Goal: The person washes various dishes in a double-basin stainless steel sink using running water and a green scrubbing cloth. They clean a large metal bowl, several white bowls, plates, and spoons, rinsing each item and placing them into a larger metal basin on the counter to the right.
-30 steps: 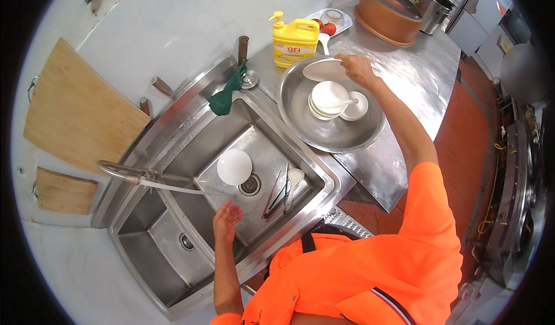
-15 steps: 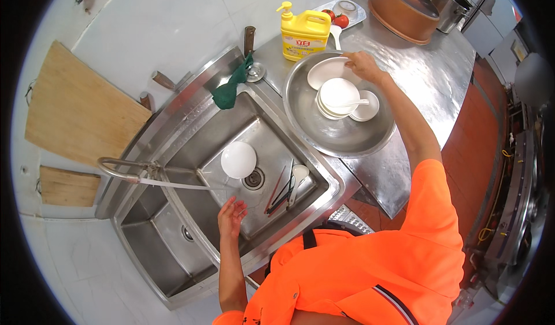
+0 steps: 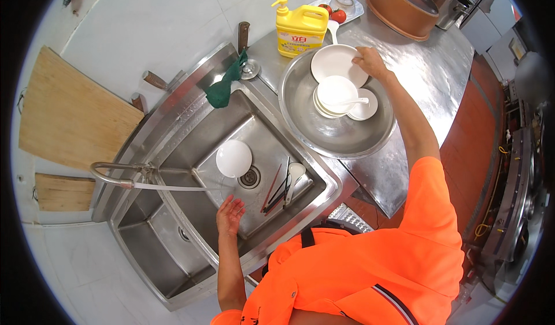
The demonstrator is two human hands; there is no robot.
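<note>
My right hand (image 3: 371,62) grips the right edge of a white plate (image 3: 335,64) at the far side of a wide metal basin (image 3: 309,135). In front of that plate are stacked white bowls (image 3: 335,88) with a white spoon across the top, and small white dishes (image 3: 366,106) beside them. Over the sink (image 3: 191,146), my left hand (image 3: 230,214) is open, its fingers loosely curled, by a thin stream of water. A white dish (image 3: 233,158) lies in the sink near the drain. Chopsticks (image 3: 275,190) and a white spoon (image 3: 295,180) lie to its right.
A curved faucet (image 3: 124,182) runs over the sink. A green cloth (image 3: 222,88) hangs on its far rim. Behind the basin stand a yellow pump bottle (image 3: 299,30) and a tray with tomatoes (image 3: 338,16). A large brown lidded pot (image 3: 403,7) sits farther right.
My right hand has swung the plate up and slightly right, so more of its face shows. The left hand stays about where it was beside the water stream.
</note>
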